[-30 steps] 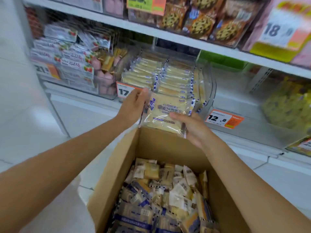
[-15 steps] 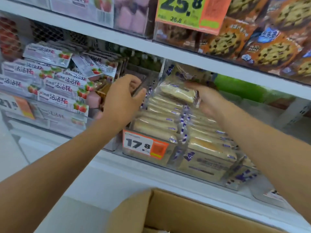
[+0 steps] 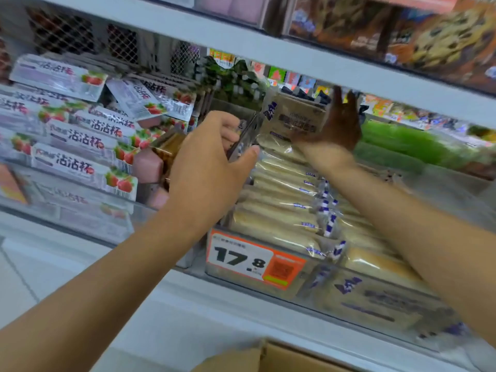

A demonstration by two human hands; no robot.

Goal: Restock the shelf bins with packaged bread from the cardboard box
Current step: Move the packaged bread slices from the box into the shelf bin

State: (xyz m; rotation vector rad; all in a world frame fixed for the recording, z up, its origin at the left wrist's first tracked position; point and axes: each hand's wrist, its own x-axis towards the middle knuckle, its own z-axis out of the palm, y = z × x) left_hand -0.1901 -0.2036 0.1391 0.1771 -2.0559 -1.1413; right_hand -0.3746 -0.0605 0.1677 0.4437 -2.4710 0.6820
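Observation:
A clear shelf bin [image 3: 303, 287] holds rows of packaged bread [image 3: 279, 200] in see-through wrappers with blue print. At the back of the bin one bread package [image 3: 292, 116] stands upright. My right hand [image 3: 339, 124] is deep under the upper shelf, its fingers straight and pointing up, pressing against that package's right side. My left hand [image 3: 212, 162] grips the bin's left wall [image 3: 243, 140] between thumb and curled fingers. Only the rim of the cardboard box [image 3: 271, 357] shows, at the bottom edge.
An orange price tag reading 17.8 [image 3: 255, 261] hangs on the bin front. Strawberry-printed packs [image 3: 80, 146] fill the bin to the left. The upper shelf board [image 3: 268, 52] runs close above my right hand, with cookie packs [image 3: 434, 38] on it.
The view moved closer to the shelf. My right hand carried the bread package from above the box to the back of the bin and stood it upright. My left hand took hold of the bin wall.

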